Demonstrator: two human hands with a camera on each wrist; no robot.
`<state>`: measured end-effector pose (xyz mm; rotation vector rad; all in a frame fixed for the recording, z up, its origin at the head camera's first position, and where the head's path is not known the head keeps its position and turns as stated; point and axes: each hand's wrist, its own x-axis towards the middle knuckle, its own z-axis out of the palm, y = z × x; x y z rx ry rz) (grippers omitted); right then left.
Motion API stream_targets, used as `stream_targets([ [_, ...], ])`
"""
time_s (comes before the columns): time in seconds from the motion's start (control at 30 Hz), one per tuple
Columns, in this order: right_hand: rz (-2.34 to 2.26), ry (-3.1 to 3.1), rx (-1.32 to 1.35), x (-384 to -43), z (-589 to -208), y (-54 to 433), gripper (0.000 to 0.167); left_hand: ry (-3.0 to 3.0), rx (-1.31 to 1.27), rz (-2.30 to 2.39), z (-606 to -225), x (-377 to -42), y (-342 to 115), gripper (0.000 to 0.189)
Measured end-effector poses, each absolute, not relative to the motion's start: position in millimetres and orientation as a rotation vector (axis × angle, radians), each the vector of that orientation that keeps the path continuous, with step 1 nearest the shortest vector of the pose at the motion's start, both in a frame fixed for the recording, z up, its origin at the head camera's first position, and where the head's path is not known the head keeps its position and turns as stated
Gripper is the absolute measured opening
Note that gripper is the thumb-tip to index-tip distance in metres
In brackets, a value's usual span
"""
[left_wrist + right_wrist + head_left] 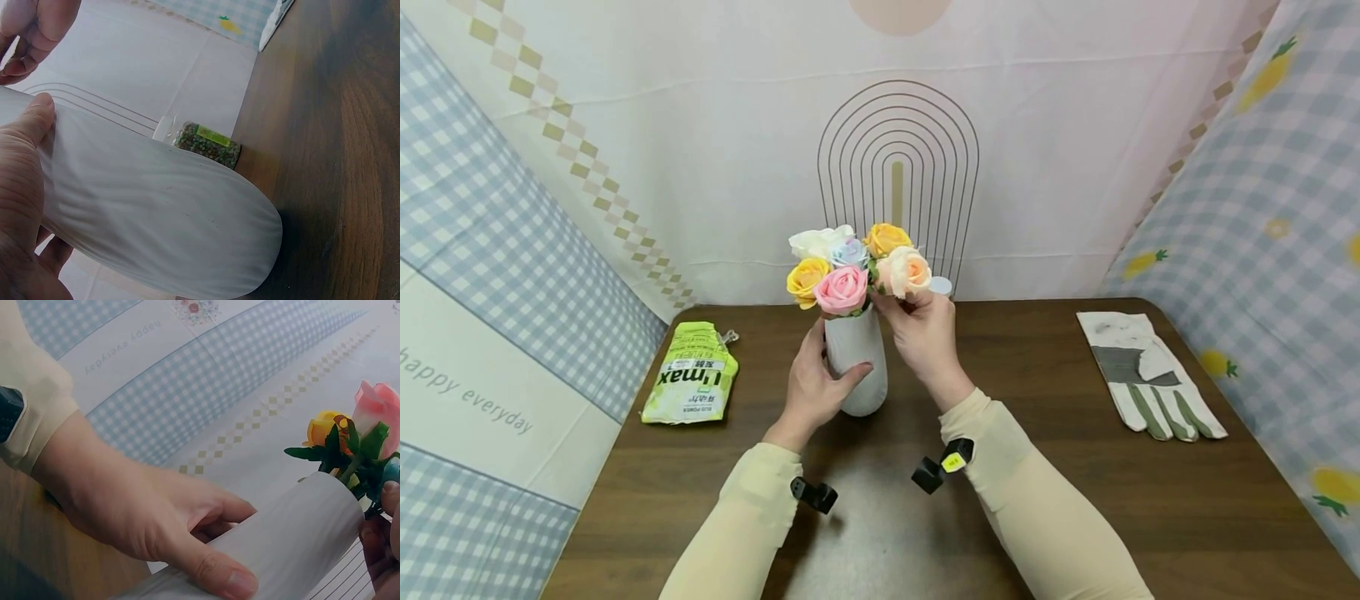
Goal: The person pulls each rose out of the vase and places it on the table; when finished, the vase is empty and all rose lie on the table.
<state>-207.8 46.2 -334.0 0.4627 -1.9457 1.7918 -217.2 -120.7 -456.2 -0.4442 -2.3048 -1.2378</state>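
A white vase stands on the table, tilted slightly, with several artificial roses in its mouth: white, pale blue, pink and two yellow. My left hand grips the vase's body, thumb across its front, as the left wrist view also shows with the vase. At the rim, my right hand pinches something just beneath a peach rose; its stem is mostly hidden by the fingers. Yellow and pink roses with green leaves lean out of the vase mouth in the right wrist view.
A green and white snack pouch lies at the table's left. White work gloves with green-grey fingers lie at the right. Behind the vase is a clear container of green and brown bits. Patterned cloth hangs behind the table.
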Motion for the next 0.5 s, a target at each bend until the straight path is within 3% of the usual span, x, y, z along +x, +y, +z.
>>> stream_targets([
  [0.5,2.072,-1.730,0.402,-224,-350,48,0.017,-2.284,-0.448,-1.263,-455,-216,-120,0.093],
])
